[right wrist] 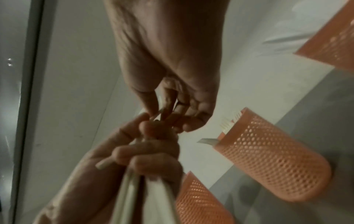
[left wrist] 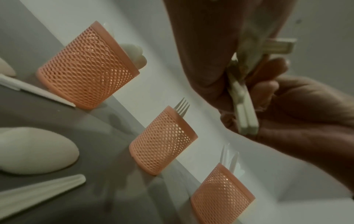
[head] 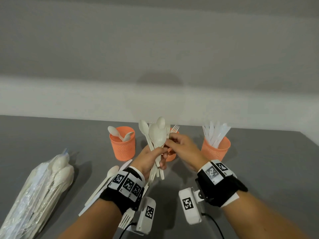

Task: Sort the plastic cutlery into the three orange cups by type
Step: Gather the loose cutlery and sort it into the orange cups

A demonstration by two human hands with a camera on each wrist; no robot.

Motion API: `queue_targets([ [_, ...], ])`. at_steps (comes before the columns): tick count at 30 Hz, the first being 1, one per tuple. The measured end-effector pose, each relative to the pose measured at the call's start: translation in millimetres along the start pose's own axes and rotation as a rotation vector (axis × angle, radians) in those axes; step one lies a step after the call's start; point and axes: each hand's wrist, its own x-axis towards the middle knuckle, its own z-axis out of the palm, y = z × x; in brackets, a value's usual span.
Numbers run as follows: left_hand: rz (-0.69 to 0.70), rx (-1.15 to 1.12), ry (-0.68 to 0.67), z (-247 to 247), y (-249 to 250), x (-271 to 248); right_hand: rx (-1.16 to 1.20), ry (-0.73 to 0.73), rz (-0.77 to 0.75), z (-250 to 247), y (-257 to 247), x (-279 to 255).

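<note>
- Bag [head: 39, 192] of wrapped cutlery lies far left; loose pieces [head: 105, 181] beside it on the table [head: 259, 169].
- Spoon cup [head: 122, 144] holds two spoons.
- Left hand [head: 150, 161] grips a bundle [head: 155, 140], long axis upright, bowls up, above the fork cup [left wrist: 162, 144].
- Right hand [head: 183, 149] pinches one piece at mid-bundle; which piece, unclear; spoon cup lies left, nearer the left hand.
- Knife cup [head: 215, 149] stands far right.

Grey table [head: 51, 135]: three orange cups [head: 122, 144], bagged cutlery [head: 43, 187], loose spoon [head: 110, 173], knife [head: 89, 206], fork [head: 126, 219].
</note>
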Motion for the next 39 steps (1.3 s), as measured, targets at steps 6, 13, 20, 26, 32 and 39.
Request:
queue_targets([
  [6,0.05,0.05,0.029,-15.4,1.8,-3.7,0.447,0.142,0.036,6.6,-15.7,7.4],
  [13,-0.023,-0.042,-0.052,-29.1,7.8,-10.1,0.586,0.158,0.087,-3.8,-9.8,28.1],
  [20,-0.149,-0.085,-0.314,-30.9,7.5,-13.9,0.468,-0.172,0.243,17.3,-6.1,24.5],
  [26,-0.214,-0.1,-0.237,-31.7,11.7,-14.8,0.377,-0.16,0.234,23.1,-10.7,22.8],
  [32,-0.068,-0.024,0.032,-31.5,11.4,-10.3,0.531,0.116,0.168,27.0,-22.7,30.6],
  [39,0.167,0.116,0.363,-71.3,11.0,-7.7,0.469,0.444,-0.132,-17.4,-33.2,69.0],
])
